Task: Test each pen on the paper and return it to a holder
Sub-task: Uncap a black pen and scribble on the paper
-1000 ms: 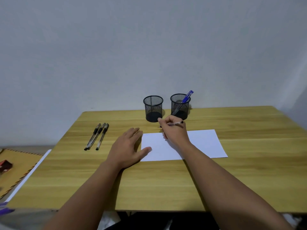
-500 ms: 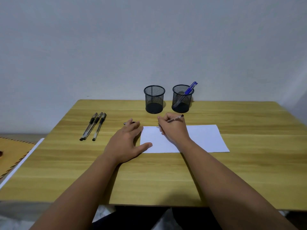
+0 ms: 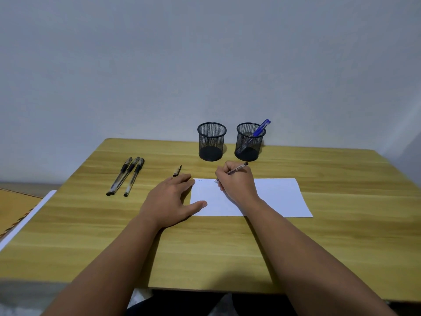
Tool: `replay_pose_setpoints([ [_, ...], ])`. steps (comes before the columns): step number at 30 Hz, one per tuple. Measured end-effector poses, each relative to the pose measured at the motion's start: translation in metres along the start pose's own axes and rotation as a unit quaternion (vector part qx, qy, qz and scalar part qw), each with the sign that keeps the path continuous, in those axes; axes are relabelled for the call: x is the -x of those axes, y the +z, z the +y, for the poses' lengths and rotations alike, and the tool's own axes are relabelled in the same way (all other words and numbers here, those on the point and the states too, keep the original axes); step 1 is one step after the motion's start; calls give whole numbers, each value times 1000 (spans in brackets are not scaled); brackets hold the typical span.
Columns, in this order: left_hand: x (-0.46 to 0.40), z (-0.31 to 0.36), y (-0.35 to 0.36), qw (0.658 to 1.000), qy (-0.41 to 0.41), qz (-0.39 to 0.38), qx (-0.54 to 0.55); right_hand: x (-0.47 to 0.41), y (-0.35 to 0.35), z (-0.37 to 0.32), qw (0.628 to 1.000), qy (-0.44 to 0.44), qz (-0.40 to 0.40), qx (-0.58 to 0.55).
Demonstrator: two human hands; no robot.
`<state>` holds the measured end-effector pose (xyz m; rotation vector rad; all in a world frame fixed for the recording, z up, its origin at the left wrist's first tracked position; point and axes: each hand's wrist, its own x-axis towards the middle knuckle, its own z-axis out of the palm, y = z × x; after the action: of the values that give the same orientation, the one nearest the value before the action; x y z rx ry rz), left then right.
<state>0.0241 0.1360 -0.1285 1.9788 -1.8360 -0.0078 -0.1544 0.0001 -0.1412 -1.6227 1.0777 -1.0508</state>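
My right hand (image 3: 237, 183) pinches the slim clear-barrelled pen (image 3: 238, 168), tip at the far left of the white paper sheet (image 3: 278, 197) — barrel slanting far-right toward the pen-holding black mesh holder (image 3: 249, 142), just beyond. My left hand (image 3: 169, 199) lies flat, fingers relaxed — thumb on the paper's edge.

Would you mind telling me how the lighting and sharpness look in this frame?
Head view: soft, even light, with no glare on the table; faint shadows beside the holders and under the forearms; wide-angle bending shows at the table edges; the right hand and its pen are slightly soft, the marks on the paper too faint to read.

Plain room, wooden desk (image 3: 319, 247), mesh pen holders (image 3: 211, 142)
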Motion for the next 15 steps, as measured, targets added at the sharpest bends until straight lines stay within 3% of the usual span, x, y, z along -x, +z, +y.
replay_pose_setpoints([
  [15, -1, 1, -2, 1000, -9, -22, 1, 3, 0, -2, 1000, 10, 13, 6],
])
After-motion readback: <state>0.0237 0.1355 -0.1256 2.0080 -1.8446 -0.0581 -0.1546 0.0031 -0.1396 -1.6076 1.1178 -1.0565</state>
